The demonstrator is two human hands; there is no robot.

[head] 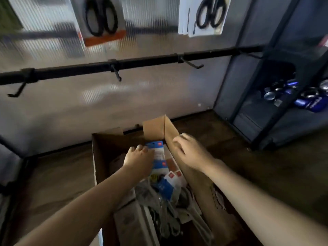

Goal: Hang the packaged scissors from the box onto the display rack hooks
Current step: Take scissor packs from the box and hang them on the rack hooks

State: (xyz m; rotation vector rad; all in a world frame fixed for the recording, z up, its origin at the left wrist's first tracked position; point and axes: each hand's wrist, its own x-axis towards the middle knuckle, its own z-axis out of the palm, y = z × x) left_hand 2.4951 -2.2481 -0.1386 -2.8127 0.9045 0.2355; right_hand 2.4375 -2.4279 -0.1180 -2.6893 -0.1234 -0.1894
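An open cardboard box (104, 157) stands on the floor below me, filled with several packaged scissors on blue and white cards. My left hand (138, 159) reaches into the box and grips the top blue-and-white scissors package (158, 155) at its left edge. My right hand (188, 150) rests on the box's right flap (170, 132), fingers curled over its edge. Above, a black rack bar (142, 63) carries bare hooks (117, 73). Higher up hang two packs of black-handled scissors (102, 16), one on an orange-edged card and one on a white card (204, 15).
Another bare hook (191, 63) juts from the bar to the right, and one (16, 91) at the left. A dark shelving unit (284, 86) at the right holds blue and silver items (305, 96). A ribbed translucent panel backs the rack.
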